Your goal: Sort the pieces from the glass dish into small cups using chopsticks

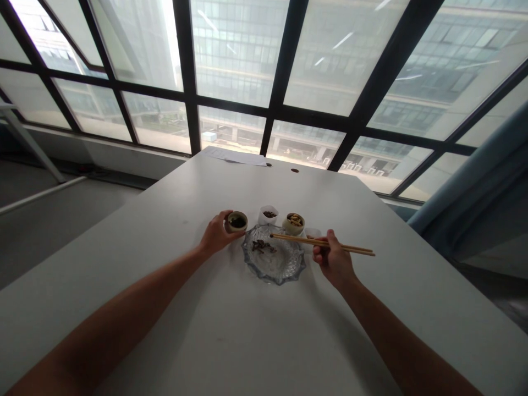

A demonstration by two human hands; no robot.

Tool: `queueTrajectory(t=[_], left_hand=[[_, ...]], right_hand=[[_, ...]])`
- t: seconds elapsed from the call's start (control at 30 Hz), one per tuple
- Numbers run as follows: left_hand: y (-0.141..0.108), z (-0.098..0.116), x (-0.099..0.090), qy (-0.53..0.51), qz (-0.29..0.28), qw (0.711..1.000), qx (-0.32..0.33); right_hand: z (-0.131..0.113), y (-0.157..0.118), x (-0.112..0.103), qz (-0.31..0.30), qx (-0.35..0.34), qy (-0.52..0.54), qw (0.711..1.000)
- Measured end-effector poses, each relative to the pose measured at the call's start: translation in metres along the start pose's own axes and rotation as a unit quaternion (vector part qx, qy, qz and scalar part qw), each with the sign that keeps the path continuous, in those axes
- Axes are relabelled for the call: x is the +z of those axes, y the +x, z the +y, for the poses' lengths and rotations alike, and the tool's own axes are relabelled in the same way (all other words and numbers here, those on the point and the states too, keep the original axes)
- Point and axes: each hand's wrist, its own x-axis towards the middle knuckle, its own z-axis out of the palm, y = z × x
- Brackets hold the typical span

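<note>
My left hand is wrapped round a small cup with dark green contents, at the left rim of a clear scalloped glass plate. Dark brown pieces lie on the plate's left part. A pair of wooden chopsticks is in my right hand, right of the plate. Their tips are above the plate, close together; whether they pinch anything is too small to tell. Behind the plate stand a white cup of dark brown pieces and a beige cup of yellowish pieces.
A whitish translucent container is partly hidden behind my right hand. White paper lies at the far edge of the white table, near two small dark round spots. Large windows stand beyond, with a blue curtain at right.
</note>
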Motion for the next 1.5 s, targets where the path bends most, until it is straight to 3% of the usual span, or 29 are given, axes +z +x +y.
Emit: queueTrajectory(t=[0.27, 0.47, 0.6, 0.7, 0.83, 0.93, 1.03, 1.13, 1.33, 1.5], left_hand=[[0.0, 0.0, 0.001, -0.001, 0.0, 1.0, 0.002], [-0.001, 0.003, -0.001, -0.003, 0.016, 0.999, 0.034], [-0.001, 0.004, -0.003, -0.021, 0.048, 0.997, 0.062], [0.0, 0.003, -0.001, -0.042, 0.061, 0.996, 0.057], [-0.001, 0.005, 0.002, -0.093, 0.042, 0.995, 0.012], [-0.001, 0.008, 0.002, -0.117, 0.028, 0.993, -0.024], [-0.002, 0.009, 0.001, -0.105, 0.026, 0.994, -0.016], [-0.002, 0.006, 0.001, -0.081, 0.029, 0.996, 0.012], [-0.001, 0.001, 0.003, -0.064, 0.03, 0.997, 0.037], [-0.002, 0.002, 0.003, -0.068, 0.03, 0.997, 0.037]], right_hand=[[-0.004, -0.013, -0.027, 0.024, -0.073, -0.046, 0.996], [0.001, -0.029, -0.031, 0.04, -0.171, -0.099, 0.979], [0.002, -0.045, -0.031, 0.01, -0.258, -0.174, 0.95], [0.003, -0.053, -0.03, -0.02, -0.283, -0.194, 0.939], [0.002, -0.052, -0.007, -0.039, -0.25, -0.132, 0.958], [-0.003, -0.042, 0.029, -0.06, -0.2, -0.061, 0.976], [-0.007, -0.031, 0.065, -0.076, -0.206, -0.057, 0.974], [-0.005, -0.024, 0.088, -0.116, -0.256, -0.113, 0.953], [0.008, -0.014, 0.099, -0.227, -0.365, -0.271, 0.861], [0.005, -0.009, 0.1, -0.239, -0.363, -0.312, 0.845]])
